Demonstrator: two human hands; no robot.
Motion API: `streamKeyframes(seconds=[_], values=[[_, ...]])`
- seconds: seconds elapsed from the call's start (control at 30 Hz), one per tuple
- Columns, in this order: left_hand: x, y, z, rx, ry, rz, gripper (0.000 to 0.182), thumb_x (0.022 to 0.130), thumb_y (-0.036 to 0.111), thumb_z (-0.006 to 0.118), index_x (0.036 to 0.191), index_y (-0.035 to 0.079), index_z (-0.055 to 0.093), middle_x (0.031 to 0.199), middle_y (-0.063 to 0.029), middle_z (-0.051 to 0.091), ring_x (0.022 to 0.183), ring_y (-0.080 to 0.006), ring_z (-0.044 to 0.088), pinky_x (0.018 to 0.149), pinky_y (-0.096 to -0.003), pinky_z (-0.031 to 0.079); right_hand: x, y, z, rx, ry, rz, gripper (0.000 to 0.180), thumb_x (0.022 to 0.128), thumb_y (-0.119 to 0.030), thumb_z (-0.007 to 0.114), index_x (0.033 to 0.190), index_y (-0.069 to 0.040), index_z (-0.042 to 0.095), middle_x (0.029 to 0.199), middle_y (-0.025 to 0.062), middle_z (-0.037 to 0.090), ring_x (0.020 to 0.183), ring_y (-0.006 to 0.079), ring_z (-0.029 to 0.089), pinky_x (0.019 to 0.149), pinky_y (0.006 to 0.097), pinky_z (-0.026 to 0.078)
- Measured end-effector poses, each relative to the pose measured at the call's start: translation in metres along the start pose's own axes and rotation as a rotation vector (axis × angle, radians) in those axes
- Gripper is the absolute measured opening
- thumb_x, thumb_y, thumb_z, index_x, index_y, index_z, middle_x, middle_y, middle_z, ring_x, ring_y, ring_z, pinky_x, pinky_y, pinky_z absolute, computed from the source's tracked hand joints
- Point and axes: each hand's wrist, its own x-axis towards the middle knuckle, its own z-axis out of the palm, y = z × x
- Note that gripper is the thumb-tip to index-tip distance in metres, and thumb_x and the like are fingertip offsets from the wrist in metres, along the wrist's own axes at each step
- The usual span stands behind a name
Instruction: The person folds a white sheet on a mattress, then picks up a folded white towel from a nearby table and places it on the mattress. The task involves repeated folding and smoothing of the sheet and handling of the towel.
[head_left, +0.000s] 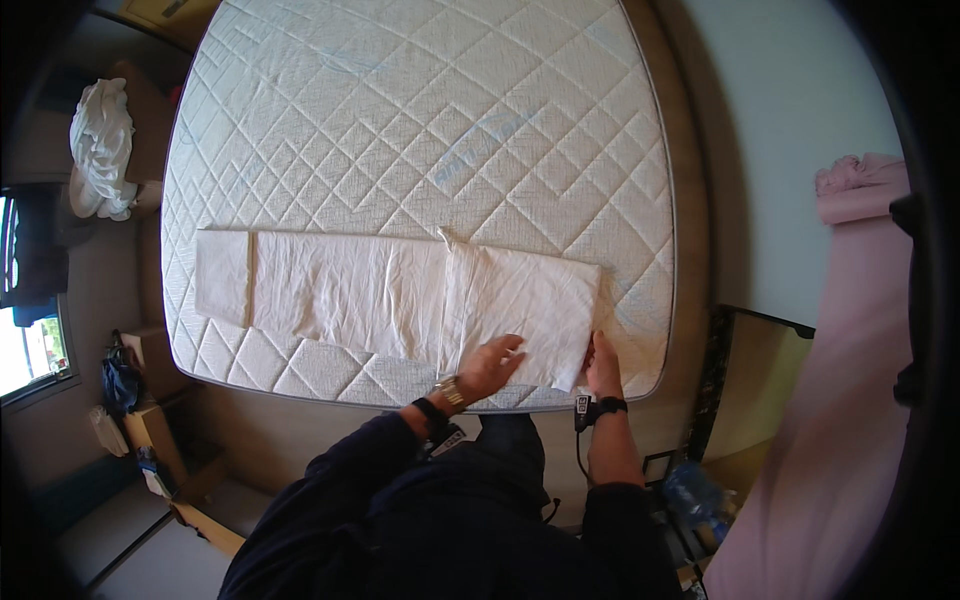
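A long white cloth (352, 292), folded into a strip, lies across the near part of a quilted white mattress (420, 82). Its left end has a narrow folded band, and a broader folded panel covers its right end. Over the lower part of that panel is my left hand (491, 366), fingers apart and nothing held; whether it touches the fabric is unclear. At the cloth's right edge, my right hand (602, 365) pinches the fabric near the lower corner, its fingers partly hidden. I wear a metal watch (450, 391) on my left wrist.
Pink fabric (814, 360) hangs at the right, beside a dark-framed panel (757, 375). A clear plastic bottle (694, 491) stands low near it. At the left are a crumpled white cloth (103, 146), a dark bag (120, 379), a wooden shelf unit (161, 442) and a window (34, 352).
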Motion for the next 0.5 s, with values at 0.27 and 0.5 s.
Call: streamKeyframes(seconds=[0.27, 0.5], values=[[-0.017, -0.124, -0.101, 0.158, 0.411, -0.311, 0.043, 0.092, 0.021, 0.076, 0.124, -0.003, 0.060, 0.106, -0.0181, 0.069, 0.090, -0.0275, 0.069, 0.080, -0.0364, 0.057, 0.043, 0.031, -0.012, -0.384, 0.199, -0.073, 0.034, 0.095, -0.033, 0.071, 0.102, 0.000, 0.063, 0.093, 0.0058, 0.065, 0.085, 0.0148, 0.060, 0.077, 0.0311, 0.050], [0.041, -0.129, -0.112, -0.611, -0.047, -0.431, 0.043, 0.097, 0.028, 0.073, 0.124, -0.003, 0.059, 0.100, -0.0027, 0.069, 0.084, -0.0067, 0.062, 0.073, -0.0240, 0.051, 0.054, 0.039, -0.012, -0.363, 0.290, -0.063, 0.033, 0.094, -0.031, 0.071, 0.101, -0.001, 0.061, 0.090, 0.0048, 0.064, 0.081, 0.0150, 0.060, 0.073, 0.0318, 0.050]])
